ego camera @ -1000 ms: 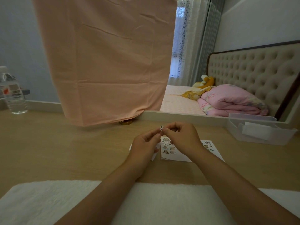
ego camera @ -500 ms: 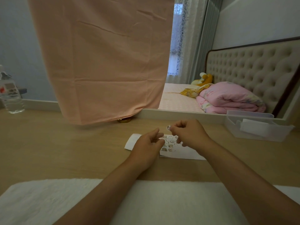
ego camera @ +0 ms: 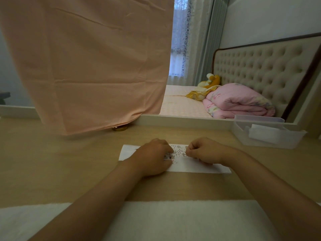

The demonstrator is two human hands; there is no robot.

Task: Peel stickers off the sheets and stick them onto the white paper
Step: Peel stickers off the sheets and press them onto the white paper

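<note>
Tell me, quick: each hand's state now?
Left hand: curled on the paper; hold cannot be told.
Right hand: fingertips pinched at the paper; hold cannot be told.

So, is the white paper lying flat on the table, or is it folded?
Flat and spread. The white paper lies unfolded on the wooden table, under the left hand and the right hand.

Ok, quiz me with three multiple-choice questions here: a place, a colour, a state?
1. Where is the clear bin? A) table's far right B) on the bed C) on the floor
2. What colour is the hanging cloth? A) green B) peach C) black
3. The left hand and right hand are: A) raised B) down on the white paper C) hidden
Answers: 1A, it sits by the right edge; 2B, the fabric is peach; 3B, both rest on the paper.
</note>
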